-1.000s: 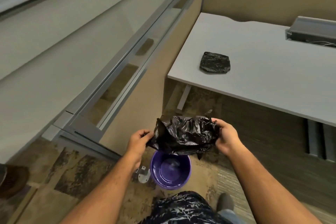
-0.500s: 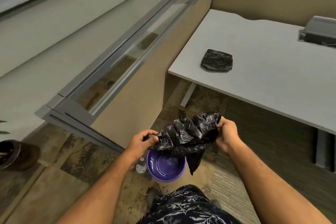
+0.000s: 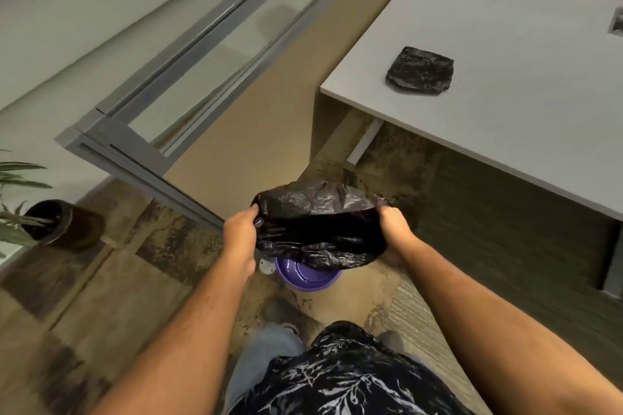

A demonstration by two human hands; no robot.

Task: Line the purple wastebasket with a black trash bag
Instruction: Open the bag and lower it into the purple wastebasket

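Note:
A black trash bag (image 3: pixel 320 229) is stretched between both hands with its mouth spread wide, dark inside. My left hand (image 3: pixel 239 232) grips its left edge and my right hand (image 3: pixel 394 226) grips its right edge. The purple wastebasket (image 3: pixel 303 278) stands on the floor directly under the bag. The bag's lower folds cover the basket's far rim, so only its near part and some of its inside show.
A folded black bag (image 3: pixel 419 75) lies on the white desk (image 3: pixel 505 111) at the right. A tan partition with a glass top (image 3: pixel 236 104) runs along the left. A potted plant (image 3: pixel 50 222) sits at the far left. A small grey disc (image 3: pixel 268 267) lies beside the basket.
The crumpled bag has been pulled open wide between my hands and now hangs lower over the basket. The view has shifted, bringing a potted plant into sight.

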